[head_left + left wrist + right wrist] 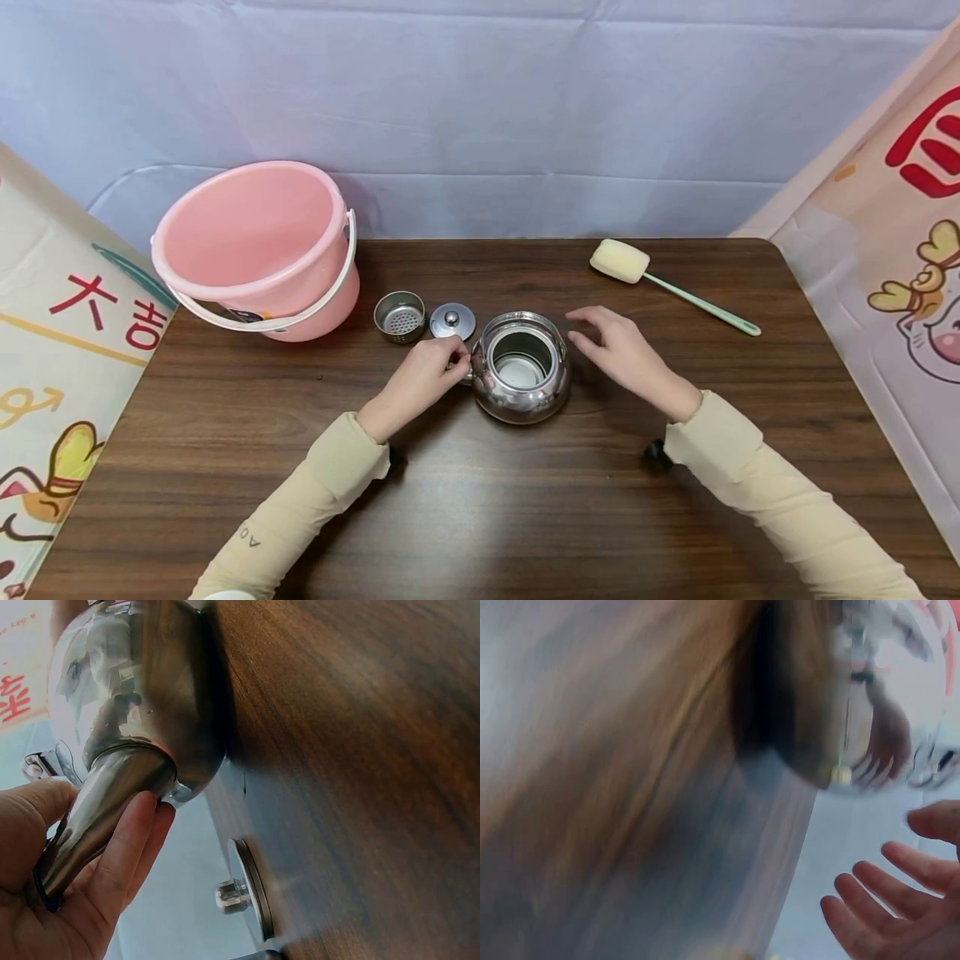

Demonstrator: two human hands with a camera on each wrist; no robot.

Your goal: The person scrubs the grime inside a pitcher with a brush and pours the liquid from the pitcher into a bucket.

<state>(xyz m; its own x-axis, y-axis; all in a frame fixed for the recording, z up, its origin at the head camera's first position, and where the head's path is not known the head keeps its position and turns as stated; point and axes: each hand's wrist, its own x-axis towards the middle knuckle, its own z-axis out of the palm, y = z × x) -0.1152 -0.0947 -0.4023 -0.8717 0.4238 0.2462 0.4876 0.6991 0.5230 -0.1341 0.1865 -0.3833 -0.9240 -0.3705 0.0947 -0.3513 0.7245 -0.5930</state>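
My left hand [429,368] grasps the spout [109,806] of a steel kettle [517,403] standing open on the table [525,508], its lid [452,329] nearby. My empty, loose right hand [621,350] hovers just beside it. I seem to be steadying the kettle; the next move likely calls for both hands.

A pink bucket [322,275] with a white handle [352,237] is set at the far left of a dark wood-grain table [525,508]; a pale yellow sponge brush [619,261] is laid toward the far right. The table is backed by a creased, pale blue cloth [480,108] and flanked by 2 printed panels [862,192], both decorated with red characters [83,302] and cartoon figures.
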